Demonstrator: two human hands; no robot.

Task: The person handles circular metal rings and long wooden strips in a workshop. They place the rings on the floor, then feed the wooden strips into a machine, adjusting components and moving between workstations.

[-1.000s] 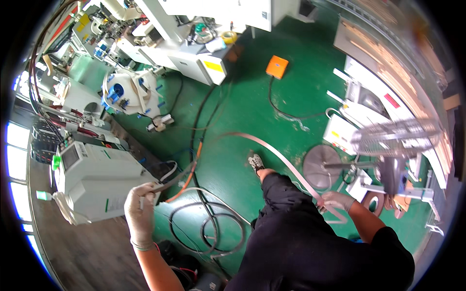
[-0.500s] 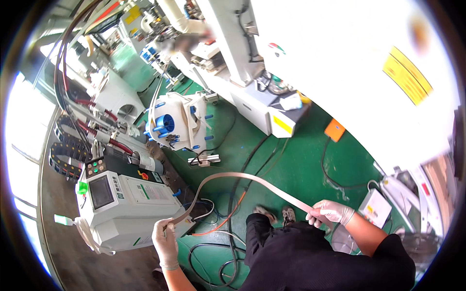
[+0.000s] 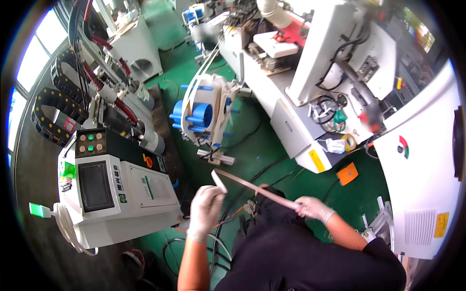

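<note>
A long, flat, pale beige strip stretches between my gloved hands, in front of my body. Its left part bends sharply and folds back down to my left hand, whose fingers are closed on it. My right hand grips the strip further along, fingers wrapped round it. Whatever lies inside either fist is hidden. Both hands wear thin white gloves.
To the left stands a white machine with a dark screen and lit buttons. Ahead is a reel frame with blue rollers carrying pale strips. A grey-topped cabinet, an orange pedal and floor cables are around me.
My hands have come closer together, the left one moving right and upward. The strip's wide arch has become a straighter run with a sharp fold. My view has shifted over the workshop.
</note>
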